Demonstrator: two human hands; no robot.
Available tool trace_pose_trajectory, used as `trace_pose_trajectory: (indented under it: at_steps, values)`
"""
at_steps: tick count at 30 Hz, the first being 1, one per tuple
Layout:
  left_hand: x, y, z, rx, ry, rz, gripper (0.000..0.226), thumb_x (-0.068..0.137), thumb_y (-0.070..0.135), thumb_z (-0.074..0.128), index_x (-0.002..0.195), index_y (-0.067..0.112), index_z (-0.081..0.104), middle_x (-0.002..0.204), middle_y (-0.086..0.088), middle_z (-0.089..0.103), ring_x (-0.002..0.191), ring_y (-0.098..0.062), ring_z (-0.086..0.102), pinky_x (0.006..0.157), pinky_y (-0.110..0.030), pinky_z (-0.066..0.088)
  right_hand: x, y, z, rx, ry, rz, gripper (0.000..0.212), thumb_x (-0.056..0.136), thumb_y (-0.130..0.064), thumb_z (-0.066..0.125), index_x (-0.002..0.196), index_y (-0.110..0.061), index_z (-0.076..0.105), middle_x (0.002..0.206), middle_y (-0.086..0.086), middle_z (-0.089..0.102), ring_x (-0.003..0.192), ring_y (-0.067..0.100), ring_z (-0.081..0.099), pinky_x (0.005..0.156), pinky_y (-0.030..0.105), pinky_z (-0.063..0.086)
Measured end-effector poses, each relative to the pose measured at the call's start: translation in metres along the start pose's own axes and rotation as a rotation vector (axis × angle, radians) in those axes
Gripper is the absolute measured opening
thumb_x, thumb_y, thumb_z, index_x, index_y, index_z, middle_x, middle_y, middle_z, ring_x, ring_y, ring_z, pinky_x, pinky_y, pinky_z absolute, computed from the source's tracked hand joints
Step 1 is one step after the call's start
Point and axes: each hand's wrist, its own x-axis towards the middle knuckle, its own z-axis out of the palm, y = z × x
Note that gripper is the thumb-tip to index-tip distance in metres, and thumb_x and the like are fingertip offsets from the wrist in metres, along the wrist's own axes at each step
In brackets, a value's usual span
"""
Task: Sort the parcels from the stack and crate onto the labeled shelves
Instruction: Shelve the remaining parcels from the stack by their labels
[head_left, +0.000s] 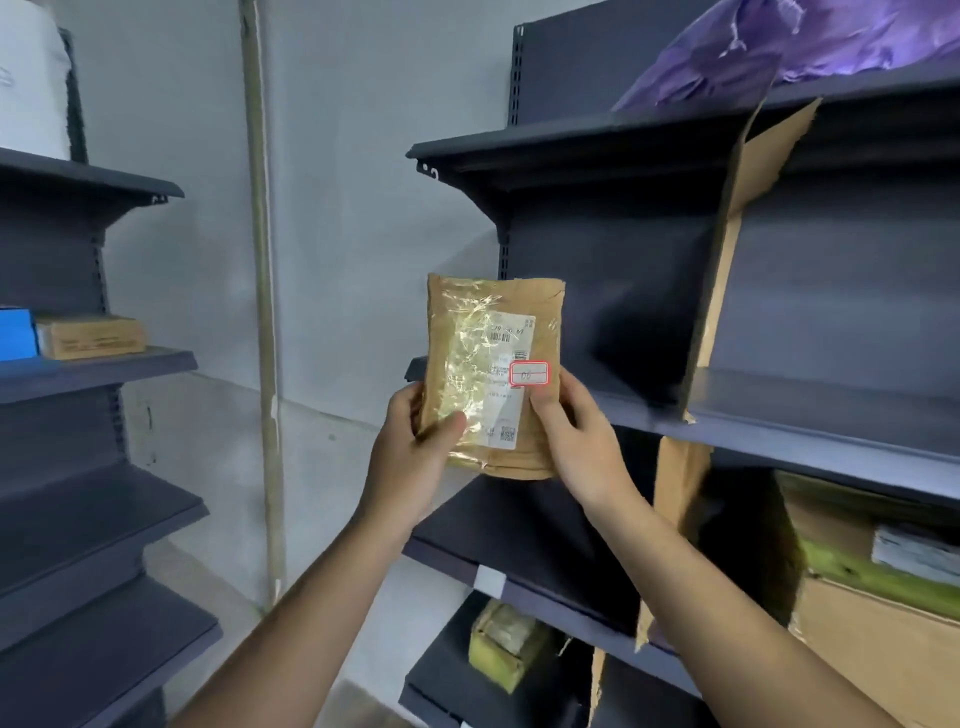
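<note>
Item: one flat brown parcel (493, 374), taped over with glossy clear film, held upright in mid-air in front of the dark shelving unit on the right, level with its middle shelf (810, 415). Face: a white shipping label (506, 384) with barcodes, and over its right edge a small red-bordered sticker (529, 373) bearing handwritten marks too faint to read. Hold: left hand (415, 452) closed on the lower left edge, thumb lying across the front film, fingers behind the parcel; right hand (576, 441) closed on the lower right edge, thumb pressed to the front just below the sticker, fingers wrapped behind. The parcel rises above both hands, its bottom edge between them and its top edge free. Surroundings: a cardboard divider (737, 249) stands upright on the middle shelf to the right of the parcel; a purple bag (753, 47) lies on the top shelf; brown boxes (883, 597) sit on the lower right shelf, one with green tape; a small yellowish taped parcel (504, 644) lies on a low shelf beneath the hands. On the left unit (98, 374), well apart, a small cardboard box (91, 338) sits beside a blue box (15, 332).
</note>
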Motion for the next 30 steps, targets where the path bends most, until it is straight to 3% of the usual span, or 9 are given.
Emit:
trace_pose_trajectory:
  at_steps: [4, 8, 10, 13, 17, 19, 22, 27, 30]
  values:
    - [0.056, 0.0, -0.008, 0.022, -0.118, 0.103, 0.021, 0.091, 0.012, 0.06, 0.105, 0.026, 0.065, 0.101, 0.007, 0.072, 0.087, -0.003, 0.068, 0.067, -0.012, 0.05, 0.028, -0.003, 0.015, -0.046, 0.14, -0.007, 0.038, 0.093, -0.049, 0.055, 0.128, -0.036, 0.05, 0.116, -0.019, 0.062, 0.096, -0.014, 0.059, 0.075, 0.008, 0.046]
    - [0.099, -0.008, -0.003, 0.031, -0.223, 0.136, 0.021, 0.081, 0.033, 0.06, 0.098, 0.027, 0.069, 0.098, -0.003, 0.071, 0.097, -0.021, 0.066, 0.082, -0.037, 0.057, 0.051, 0.005, 0.017, -0.205, 0.24, -0.11, 0.034, 0.094, -0.044, 0.056, 0.123, -0.029, 0.046, 0.121, -0.016, 0.057, 0.111, -0.006, 0.055, 0.092, 0.021, 0.046]
    - [0.113, -0.013, 0.005, 0.018, -0.248, 0.116, 0.024, 0.08, 0.037, 0.06, 0.099, 0.026, 0.069, 0.101, -0.006, 0.07, 0.098, -0.021, 0.065, 0.085, -0.034, 0.055, 0.059, 0.011, 0.013, -0.299, 0.275, -0.141, 0.045, 0.09, -0.053, 0.055, 0.126, -0.028, 0.048, 0.128, -0.011, 0.052, 0.118, 0.003, 0.052, 0.101, 0.034, 0.046]
    - [0.128, -0.017, 0.015, 0.016, -0.224, 0.084, 0.021, 0.092, 0.026, 0.06, 0.111, 0.018, 0.066, 0.098, 0.003, 0.069, 0.084, 0.001, 0.061, 0.062, -0.002, 0.042, 0.067, 0.015, 0.007, -0.384, 0.267, -0.145, 0.044, 0.093, -0.046, 0.056, 0.132, -0.029, 0.048, 0.135, -0.008, 0.047, 0.121, 0.003, 0.05, 0.106, 0.034, 0.044]
    - [0.148, -0.025, 0.024, -0.044, -0.193, -0.002, 0.038, 0.097, 0.032, 0.054, 0.134, 0.023, 0.048, 0.1, 0.013, 0.055, 0.065, 0.029, 0.037, 0.059, 0.005, 0.033, 0.08, 0.014, 0.002, -0.455, 0.235, -0.124, 0.056, 0.092, -0.056, 0.053, 0.14, -0.028, 0.048, 0.135, -0.011, 0.049, 0.122, 0.003, 0.051, 0.104, 0.027, 0.042]
    - [0.156, -0.03, 0.03, -0.081, -0.171, 0.005, 0.05, 0.093, 0.048, 0.053, 0.138, 0.029, 0.043, 0.112, 0.009, 0.054, 0.089, 0.025, 0.043, 0.084, -0.009, 0.041, 0.09, 0.009, 0.003, -0.459, 0.264, -0.07, 0.054, 0.094, -0.056, 0.048, 0.138, -0.027, 0.053, 0.13, -0.012, 0.057, 0.12, 0.002, 0.053, 0.099, 0.021, 0.04]
    - [0.167, -0.039, 0.037, -0.03, -0.208, 0.076, 0.065, 0.079, 0.062, 0.046, 0.139, 0.036, 0.039, 0.131, 0.01, 0.057, 0.118, -0.01, 0.055, 0.103, -0.039, 0.043, 0.106, 0.002, 0.003, -0.457, 0.317, -0.006, 0.047, 0.098, -0.054, 0.038, 0.133, -0.027, 0.055, 0.117, -0.012, 0.061, 0.113, 0.006, 0.055, 0.088, 0.021, 0.037]
    - [0.188, -0.049, 0.041, 0.295, -0.292, 0.188, 0.021, 0.097, 0.032, 0.053, 0.111, 0.021, 0.044, 0.087, 0.012, 0.058, 0.078, -0.011, 0.057, 0.062, -0.025, 0.042, 0.125, 0.003, -0.002, -0.582, 0.335, 0.062, 0.048, 0.101, -0.054, 0.027, 0.124, -0.023, 0.054, 0.112, 0.001, 0.063, 0.11, 0.022, 0.054, 0.082, 0.028, 0.032]
    - [0.205, -0.044, 0.045, 0.446, -0.327, 0.217, 0.025, 0.097, 0.034, 0.053, 0.102, 0.012, 0.042, 0.081, 0.001, 0.053, 0.068, -0.012, 0.051, 0.055, -0.027, 0.037, 0.138, 0.006, -0.005, -0.634, 0.342, 0.102, 0.048, 0.102, -0.054, 0.024, 0.117, -0.019, 0.054, 0.101, 0.003, 0.06, 0.108, 0.027, 0.055, 0.079, 0.03, 0.031]
